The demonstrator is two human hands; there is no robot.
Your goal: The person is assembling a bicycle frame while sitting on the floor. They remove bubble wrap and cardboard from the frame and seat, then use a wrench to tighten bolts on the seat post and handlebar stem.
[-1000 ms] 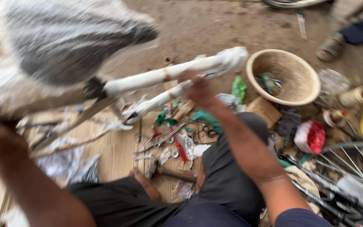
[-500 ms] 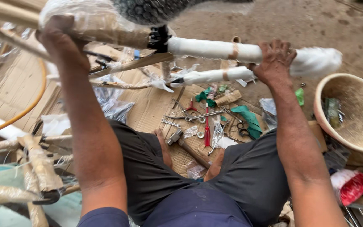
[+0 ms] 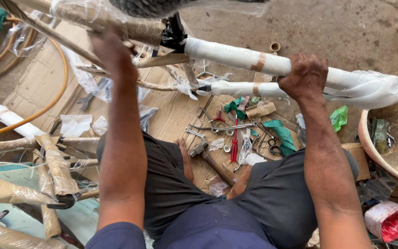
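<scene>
I hold a bicycle frame (image 3: pixel 236 55) wrapped in white foam, brown paper and clear plastic up in front of me. My right hand (image 3: pixel 304 76) grips the white-wrapped tubes near their right end. My left hand (image 3: pixel 112 50) is closed around a paper-wrapped tube at the frame's left side, below the plastic-covered saddle (image 3: pixel 162 5). Under the frame, between my knees, several hand tools lie on flattened cardboard (image 3: pixel 171 115): a hammer (image 3: pixel 208 159), a red-handled screwdriver (image 3: pixel 234 143), pliers (image 3: pixel 217 116) and a wrench (image 3: pixel 219 127).
More paper-wrapped frame tubes (image 3: pixel 54 161) are piled at the lower left, with a yellow rim (image 3: pixel 51 99) above them. A tan basin (image 3: pixel 392 143) holding small parts stands at right, a red-and-white tub (image 3: pixel 389 220) below it. Green rags (image 3: pixel 279 133) and plastic scraps lie about.
The frame has shifted right and slightly lower in view. My head has tipped down, showing more of the cardboard and tools. Both hands keep their grip.
</scene>
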